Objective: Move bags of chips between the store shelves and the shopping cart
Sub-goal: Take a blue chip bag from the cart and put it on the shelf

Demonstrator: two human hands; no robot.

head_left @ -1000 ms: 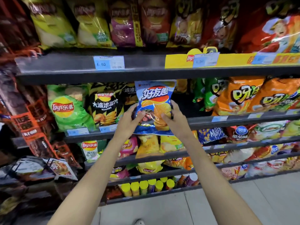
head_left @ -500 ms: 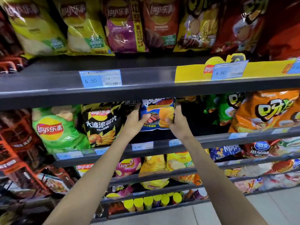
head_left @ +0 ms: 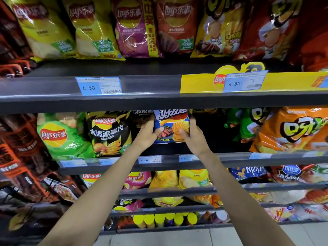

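**Both hands on a blue chip bag at the second shelf**

Head view: a blue bag of chips (head_left: 171, 126), glossy crinkled foil printed with ridged chips and a cut of meat, stands upright in the second shelf (head_left: 221, 159) from the top, its upper edge hidden behind the dark metal lip of the top shelf (head_left: 150, 100). The left hand (head_left: 147, 134) clasps the bag's left edge, thumb pressed across the front and fingers wrapped behind. The right hand (head_left: 192, 137) clasps the right edge the same way, thumb on the printed chips. Both bare forearms reach up from the bottom of the frame.

Just left of the bag stands a black bag (head_left: 109, 134) with yellow lettering, puffed and shiny, and beyond it a green bag (head_left: 62, 135) with a round red-and-yellow logo. To the right is a dark gap, then an orange bag (head_left: 291, 132) with bold cartoon lettering. Pale blue price tags (head_left: 98, 86) sit in clear plastic strips along the shelf fronts. Low down, a row of yellow round caps (head_left: 165, 219) shows, probably canister lids, though the picture is soft there.
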